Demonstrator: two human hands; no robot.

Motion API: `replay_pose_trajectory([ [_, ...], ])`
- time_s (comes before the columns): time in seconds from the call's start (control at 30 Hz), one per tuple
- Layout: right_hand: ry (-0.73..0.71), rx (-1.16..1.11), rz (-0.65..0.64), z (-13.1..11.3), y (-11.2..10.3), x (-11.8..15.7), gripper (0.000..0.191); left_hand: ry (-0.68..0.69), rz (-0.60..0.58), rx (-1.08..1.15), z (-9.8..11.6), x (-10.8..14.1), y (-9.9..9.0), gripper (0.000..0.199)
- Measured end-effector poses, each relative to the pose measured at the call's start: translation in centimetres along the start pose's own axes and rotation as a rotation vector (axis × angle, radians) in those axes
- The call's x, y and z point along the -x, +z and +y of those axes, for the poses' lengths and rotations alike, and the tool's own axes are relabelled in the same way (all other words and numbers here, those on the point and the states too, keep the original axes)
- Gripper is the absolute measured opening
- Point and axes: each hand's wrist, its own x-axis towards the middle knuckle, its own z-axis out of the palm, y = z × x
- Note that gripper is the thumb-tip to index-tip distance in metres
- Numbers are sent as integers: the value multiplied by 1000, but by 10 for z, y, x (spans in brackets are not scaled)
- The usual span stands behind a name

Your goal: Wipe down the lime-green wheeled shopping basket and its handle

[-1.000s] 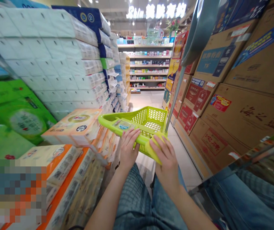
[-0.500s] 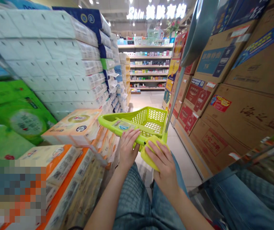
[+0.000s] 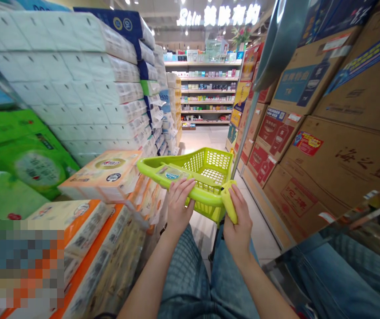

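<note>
A lime-green shopping cart point(image 3: 206, 196) stands in front of my knees, its latticed basket facing down the aisle. My left hand point(image 3: 180, 201) is closed round the middle of the cart's handle bar, fingers over the top. A clear panel with a blue label point(image 3: 173, 173) lies just beyond those fingers. In my right hand point(image 3: 239, 219) is a yellow cloth point(image 3: 229, 201), folded round the right-hand corner of the handle and pressed against it. The cloth hides that corner of the bar.
Stacked tissue packs point(image 3: 70, 88) line the left side, with lower orange-and-white packs point(image 3: 103, 170) near my left arm. Cardboard cartons point(image 3: 349, 155) rise on the right. A metal pole point(image 3: 244, 133) stands close by the cart's right side. Shelves point(image 3: 206, 91) cross the aisle's far end.
My right hand has slid the yellow cloth rightward along the handle to its corner, and the cloth now wraps round it edge-on. My left hand stays on the bar.
</note>
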Motion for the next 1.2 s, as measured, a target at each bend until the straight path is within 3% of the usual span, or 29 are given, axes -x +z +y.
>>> replay_pose_trajectory([
  [0.1, -162, 195, -152, -17, -4, -11, 69, 4, 17, 1, 0, 0, 2, 39],
  [0.23, -238, 464, -379, -42, -2, -33, 60, -10, 18, 6, 0, 1, 3, 37],
  [0.5, -263, 717, -422, -73, 35, -40, 42, -25, 36, 26, 1, 1, 3, 38],
  [0.6, -320, 708, -424, -69, 31, -33, 45, -8, 40, 16, -2, 2, 3, 36],
  [0.77, -392, 592, -448, -51, 8, -17, 56, -2, 19, -2, -2, 1, 2, 33],
  [0.9, -347, 494, -440, -38, -6, -13, 61, 10, -1, 3, 1, 1, 1, 35],
  [1.2, -265, 241, -265, -7, -14, -7, 71, 19, -36, -20, -3, 0, -1, 40],
])
